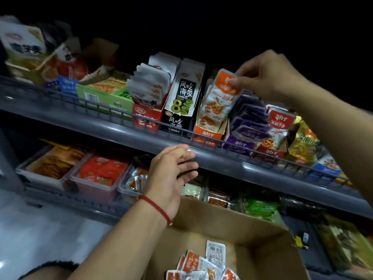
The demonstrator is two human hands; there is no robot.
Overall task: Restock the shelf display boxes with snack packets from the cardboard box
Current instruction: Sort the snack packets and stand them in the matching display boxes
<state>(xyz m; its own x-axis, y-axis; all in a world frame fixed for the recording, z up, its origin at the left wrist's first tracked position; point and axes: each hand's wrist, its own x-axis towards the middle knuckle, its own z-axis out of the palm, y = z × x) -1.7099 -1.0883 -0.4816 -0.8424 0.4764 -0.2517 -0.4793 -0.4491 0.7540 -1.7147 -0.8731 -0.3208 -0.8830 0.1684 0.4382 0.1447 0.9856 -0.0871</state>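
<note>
Your right hand [270, 74] places an orange packet [221, 96] into the orange display box [207, 135].

Your right fingers [237, 79] pinch the top edge of the orange packet, which stands upright in the orange display box on the upper shelf [113, 126], between the black box [181, 102] and the purple packets [249, 126]. Your left hand [171, 172] hovers in front of the shelf edge with fingers released and spread, grasping nothing. The cardboard box [252, 235] is below your arms, and more orange packets [203, 265] lie loose inside it.
</note>
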